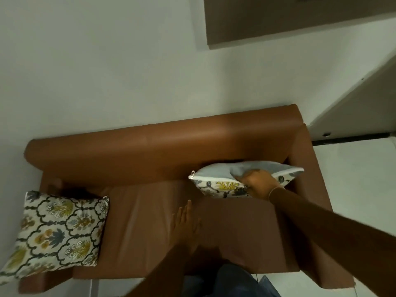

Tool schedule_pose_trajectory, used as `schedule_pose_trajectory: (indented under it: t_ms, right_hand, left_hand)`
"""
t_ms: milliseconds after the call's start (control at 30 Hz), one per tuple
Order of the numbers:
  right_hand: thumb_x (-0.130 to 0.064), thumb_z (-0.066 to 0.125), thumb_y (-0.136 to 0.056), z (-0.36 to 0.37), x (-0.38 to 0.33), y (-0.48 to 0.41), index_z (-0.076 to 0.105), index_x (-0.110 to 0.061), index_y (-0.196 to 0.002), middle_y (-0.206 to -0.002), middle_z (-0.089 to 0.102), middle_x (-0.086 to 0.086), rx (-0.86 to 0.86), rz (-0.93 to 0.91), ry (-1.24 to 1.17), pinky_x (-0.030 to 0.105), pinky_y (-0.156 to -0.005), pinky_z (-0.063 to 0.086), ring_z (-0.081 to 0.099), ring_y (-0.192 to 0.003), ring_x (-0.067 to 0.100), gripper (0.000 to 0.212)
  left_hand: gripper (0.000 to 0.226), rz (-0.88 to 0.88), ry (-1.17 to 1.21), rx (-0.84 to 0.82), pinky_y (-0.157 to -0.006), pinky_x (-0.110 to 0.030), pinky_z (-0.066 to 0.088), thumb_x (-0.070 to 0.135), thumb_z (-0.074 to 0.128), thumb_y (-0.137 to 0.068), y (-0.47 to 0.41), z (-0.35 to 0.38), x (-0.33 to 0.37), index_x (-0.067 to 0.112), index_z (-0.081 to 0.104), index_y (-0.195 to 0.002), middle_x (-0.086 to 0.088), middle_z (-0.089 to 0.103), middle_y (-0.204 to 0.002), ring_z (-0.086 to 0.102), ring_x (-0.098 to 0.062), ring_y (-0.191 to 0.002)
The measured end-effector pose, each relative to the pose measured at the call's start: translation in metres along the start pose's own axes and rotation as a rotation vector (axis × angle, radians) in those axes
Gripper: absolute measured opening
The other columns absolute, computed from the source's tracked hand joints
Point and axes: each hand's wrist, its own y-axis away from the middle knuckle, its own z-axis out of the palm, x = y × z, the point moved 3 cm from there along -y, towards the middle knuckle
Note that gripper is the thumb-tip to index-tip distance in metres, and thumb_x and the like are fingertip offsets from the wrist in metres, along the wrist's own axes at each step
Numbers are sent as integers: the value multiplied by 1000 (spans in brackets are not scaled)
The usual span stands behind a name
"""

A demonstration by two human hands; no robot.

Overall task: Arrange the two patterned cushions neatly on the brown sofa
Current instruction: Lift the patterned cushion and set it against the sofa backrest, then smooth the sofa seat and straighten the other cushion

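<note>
The brown sofa (150, 146) stands against a white wall, seen from above. One patterned cushion (57, 230) lies flat over the sofa's left armrest, its floral face up. The second patterned cushion (216, 179) stands on edge at the right of the seat against the backrest, with its grey back and white zipper edge showing. My right hand (259, 185) grips this cushion at its top edge. My left hand (185, 224) hovers flat and open over the middle of the seat, holding nothing.
A white wall (107, 61) runs behind the sofa. A brown panel (278, 18) hangs at the top right. Pale floor (353, 179) lies to the right of the sofa's right armrest. My jeans (231, 281) show at the bottom edge.
</note>
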Motion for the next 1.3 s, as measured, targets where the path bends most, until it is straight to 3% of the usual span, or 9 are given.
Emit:
schedule_pose_trajectory:
  t_ms: [67, 167, 333, 533, 667, 800, 900, 1067, 1300]
  right_hand:
    - [-11, 73, -80, -6, 1, -21, 46, -20, -152, -86, 71, 21, 9, 2, 20, 48, -63, 56, 68, -78, 43, 77]
    - [-43, 56, -99, -7, 15, -46, 54, -36, -144, -117, 72, 11, -82, 120, 62, 46, -83, 56, 67, -104, 35, 46]
    - [-42, 57, -97, 6, 16, -74, 68, -42, -127, -128, 67, 3, -135, 243, 53, 44, -93, 52, 63, -114, 32, 32]
    - [-33, 60, -95, 11, 2, -75, 64, -30, -131, -122, 63, 8, -59, 336, 157, 46, -97, 43, 59, -112, 33, 37]
    - [-19, 71, -85, 18, -15, -56, 59, -21, -137, -117, 60, 11, 133, 295, 159, 60, -108, 38, 57, -109, 36, 53]
    - [-20, 64, -91, 21, -50, -38, 38, -19, -154, -144, 50, 14, 201, 226, 151, 62, -121, 18, 41, -137, 34, 67]
    - [-22, 60, -93, 22, -80, -32, 28, -19, -158, -158, 39, 14, 199, 188, 122, 63, -123, 12, 29, -149, 34, 72]
    - [-29, 56, -95, 16, -132, -32, 29, -20, -158, -161, 38, 9, 203, 117, 95, 61, -122, 15, 26, -152, 29, 70]
    - [-39, 35, -98, 9, -208, -43, 24, -23, -161, -166, 30, 7, 244, -4, 74, 58, -123, 10, 16, -156, 27, 66]
  left_hand:
    - [74, -31, 42, -29, -129, -40, -9, 51, 32, -112, 9, 3, -6, 30, -10, -168, 6, 3, -179, -2, -19, -164]
    - [73, -53, 69, -48, -130, -41, -8, 52, 30, -112, 20, 6, -14, 32, -13, -168, 8, -1, -179, -3, -18, -164]
    - [72, -119, 59, -83, -131, -45, -6, 52, 28, -112, 38, 6, -32, 28, -10, -168, 6, 0, -179, -1, -20, -165]
    - [71, -168, 31, -83, -130, -48, -5, 53, 26, -112, 50, 7, -51, 26, -8, -168, 3, 2, -179, 1, -23, -165]
    - [71, -167, 24, -43, -130, -47, -6, 52, 24, -112, 52, -3, -49, 24, -8, -169, 3, -2, -179, -1, -24, -165]
    - [75, -124, 2, 38, -129, -46, -9, 62, 10, -107, 48, -16, -45, 23, -8, -169, 1, -3, -179, -7, -22, -164]
    - [92, -78, -66, 177, -129, -46, -3, 74, -11, -95, 44, -31, -40, 22, 4, -170, -2, 10, -179, 4, -23, -165]
    - [79, -73, -118, 206, -128, -42, -6, 61, 12, -103, 50, -62, -25, 22, 6, -170, 0, 7, -178, 0, -19, -165]
    - [74, -70, -263, 247, -124, -41, -1, 54, 46, -102, 81, -96, -45, 15, 35, -164, -6, 42, -168, 36, -26, -156]
